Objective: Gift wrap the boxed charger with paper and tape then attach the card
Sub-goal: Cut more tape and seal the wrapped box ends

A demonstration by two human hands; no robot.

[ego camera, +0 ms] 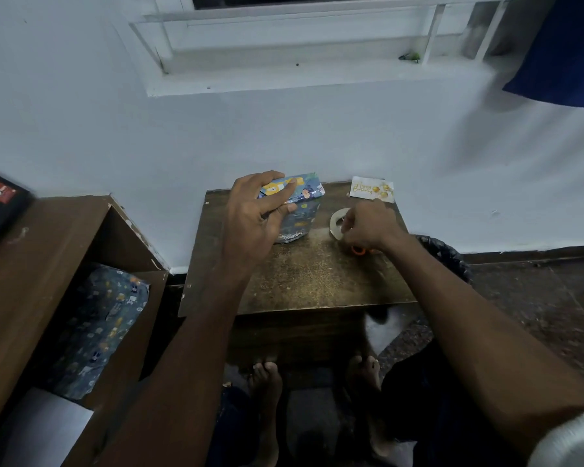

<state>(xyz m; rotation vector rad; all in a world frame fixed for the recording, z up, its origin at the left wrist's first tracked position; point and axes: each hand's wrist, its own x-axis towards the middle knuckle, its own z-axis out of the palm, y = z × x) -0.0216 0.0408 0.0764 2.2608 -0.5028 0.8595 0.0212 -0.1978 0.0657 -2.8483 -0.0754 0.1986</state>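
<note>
Wrapped box (304,214) blue w/ cartoon print; card (371,187) white w/ gold lettering; tape roll (335,225) whitish.

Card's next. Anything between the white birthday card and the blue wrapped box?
Nothing visible: only bare brown tabletop separates the white birthday card from the blue wrapped box. The right hand holds a whitish tape roll nearer.

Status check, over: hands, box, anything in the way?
Left hand grips wrapped box on table. Right hand pinches tape roll. Card lies apart, not yet attached. Scissors beside right wrist.
</note>
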